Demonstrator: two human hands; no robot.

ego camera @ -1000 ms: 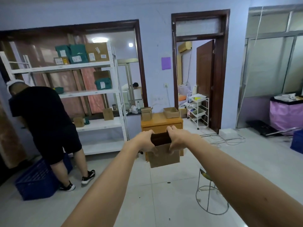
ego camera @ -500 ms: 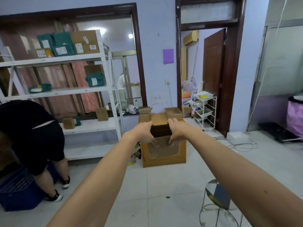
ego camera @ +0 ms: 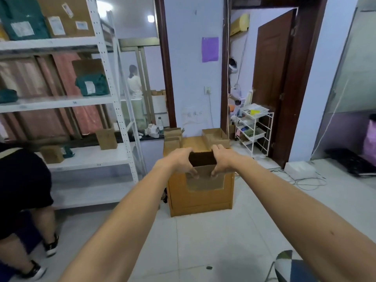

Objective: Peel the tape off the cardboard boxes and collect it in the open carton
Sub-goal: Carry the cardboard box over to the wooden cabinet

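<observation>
Cardboard box (ego camera: 204, 181) gripped at rim by left hand (ego camera: 179, 162) and right hand (ego camera: 224, 161). I judge rim may buckle, dropping it short of cabinet (ego camera: 201, 202), 12 o'clock.

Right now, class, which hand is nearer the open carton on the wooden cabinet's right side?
Right. The right hand holds the small box directly before the open carton; the left hand holds the box's other side, further left.

Nothing can be read with certainty. A pale sheet (ego camera: 194, 117) on the wall (ego camera: 189, 78) bears a few faint handwritten characters, too blurred to make out. White shipping labels sit on the upper green parcel (ego camera: 22, 23), the brown parcel (ego camera: 67, 15) and the lower green parcel (ego camera: 91, 84) on the shelf rack (ego camera: 50, 44), but their print is illegible.
</observation>
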